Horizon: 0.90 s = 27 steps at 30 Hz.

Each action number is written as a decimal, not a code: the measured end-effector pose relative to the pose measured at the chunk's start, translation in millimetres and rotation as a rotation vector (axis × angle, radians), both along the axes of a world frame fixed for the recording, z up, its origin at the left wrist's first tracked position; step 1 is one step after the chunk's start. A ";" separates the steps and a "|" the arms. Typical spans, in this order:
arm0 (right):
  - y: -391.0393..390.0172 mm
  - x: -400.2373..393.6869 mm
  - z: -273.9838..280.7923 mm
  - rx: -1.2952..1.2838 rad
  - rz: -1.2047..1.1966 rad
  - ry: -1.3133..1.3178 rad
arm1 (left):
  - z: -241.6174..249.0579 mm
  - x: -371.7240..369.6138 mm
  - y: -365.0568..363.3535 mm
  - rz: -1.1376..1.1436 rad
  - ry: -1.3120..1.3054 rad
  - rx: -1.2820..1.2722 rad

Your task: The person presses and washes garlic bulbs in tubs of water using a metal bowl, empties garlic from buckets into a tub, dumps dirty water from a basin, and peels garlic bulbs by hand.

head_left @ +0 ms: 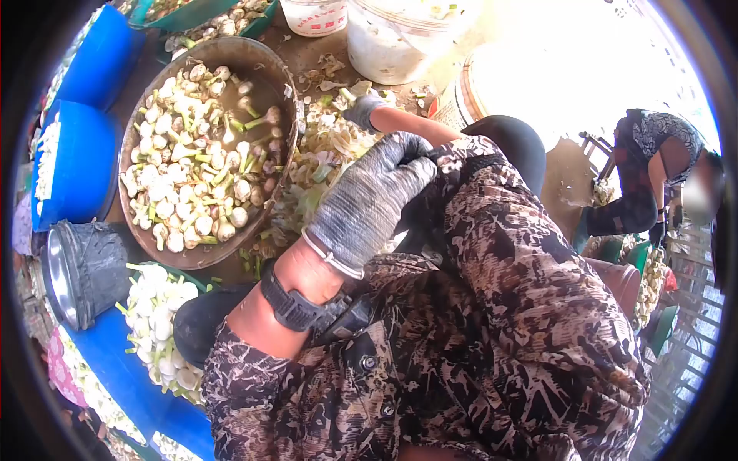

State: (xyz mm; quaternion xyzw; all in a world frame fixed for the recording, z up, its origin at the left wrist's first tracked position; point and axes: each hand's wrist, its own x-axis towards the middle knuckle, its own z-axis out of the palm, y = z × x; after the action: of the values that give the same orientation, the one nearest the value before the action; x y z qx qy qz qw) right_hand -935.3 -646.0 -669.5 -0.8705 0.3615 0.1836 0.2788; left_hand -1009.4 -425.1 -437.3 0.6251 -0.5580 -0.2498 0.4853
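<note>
My left hand (373,196), in a grey knit glove with a white band at the wrist, is closed on the cuff of my right sleeve (469,154), which has a brown camouflage pattern. Beyond it, my right hand (363,113) wears a dark glove and looks closed, low over a heap of garlic peelings (327,150). A pale green-white piece shows by its fingertips; I cannot tell whether it is held. Left of both hands stands a wide round basin (286,84) of garlic bulbs (184,154) with short cut stems.
White buckets (384,50) stand ahead. Blue tubs (77,169), a dark bucket (88,269) and a pile of peeled garlic (161,323) line my left side. At right, another person (661,169) bends near green containers (657,330) beside a slatted panel (692,323).
</note>
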 end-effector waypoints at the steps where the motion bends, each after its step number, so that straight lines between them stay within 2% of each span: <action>1: 0.0 -5.1 -1.1 -0.100 0.124 -0.011 | -3.2 1.1 -2.3 0.002 -0.006 0.003; 3: 4.6 -15.5 2.9 -0.058 0.140 0.024 | -6.0 -2.0 -10.4 -0.053 0.080 -0.073; 5: 7.7 -21.5 -0.7 -0.063 0.142 0.033 | -8.1 -11.2 -24.6 -0.073 0.054 -0.042; 7: 5.3 -21.3 -7.2 -0.022 0.247 0.084 | -12.8 -13.4 -40.9 0.179 0.199 0.093; 8: 5.1 -22.4 -7.4 -0.036 0.251 0.103 | -32.3 -6.9 -53.6 0.311 0.121 0.175; 9: 4.6 -22.9 -7.2 -0.051 0.245 0.117 | -53.0 0.3 -62.1 0.354 0.190 0.180; 11: 4.6 -20.0 -8.9 -0.081 0.203 0.128 | -70.0 20.1 -72.5 0.392 0.159 0.364; 13: 6.3 -16.0 -10.1 -0.118 0.124 0.135 | -83.9 28.0 -75.7 0.423 0.044 0.444; 17: 6.8 11.9 -28.8 -0.141 -0.133 0.157 | -98.7 36.4 -80.1 0.472 0.030 0.450; 20: -13.3 36.5 -71.7 -0.246 -0.378 0.211 | -111.2 38.5 -87.8 0.352 0.113 0.330; 21: -0.7 -0.2 17.2 -0.011 -0.522 -0.043 | -121.7 38.3 -89.7 0.303 0.051 0.069; 23: -36.6 -15.1 3.5 0.226 -0.514 -0.155 | -85.3 27.6 -79.8 0.247 0.300 0.245; 24: -60.2 -9.1 -19.7 0.137 -0.259 -0.154 | -75.7 22.1 -69.7 0.258 0.414 0.245; 25: -76.8 -14.6 -45.1 0.131 -0.263 -0.153 | -66.7 19.8 -54.9 0.268 0.527 0.246; 27: -46.0 -36.6 10.5 0.827 -1.349 -0.589 | -64.5 28.2 -28.4 0.208 0.612 0.309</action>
State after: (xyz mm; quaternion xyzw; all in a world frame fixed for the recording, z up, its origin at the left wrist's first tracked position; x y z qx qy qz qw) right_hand -971.9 -692.0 -659.0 -0.3081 0.6202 -0.1390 0.7079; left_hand -981.2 -453.5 -501.8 0.6407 -0.2757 -0.4563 0.5525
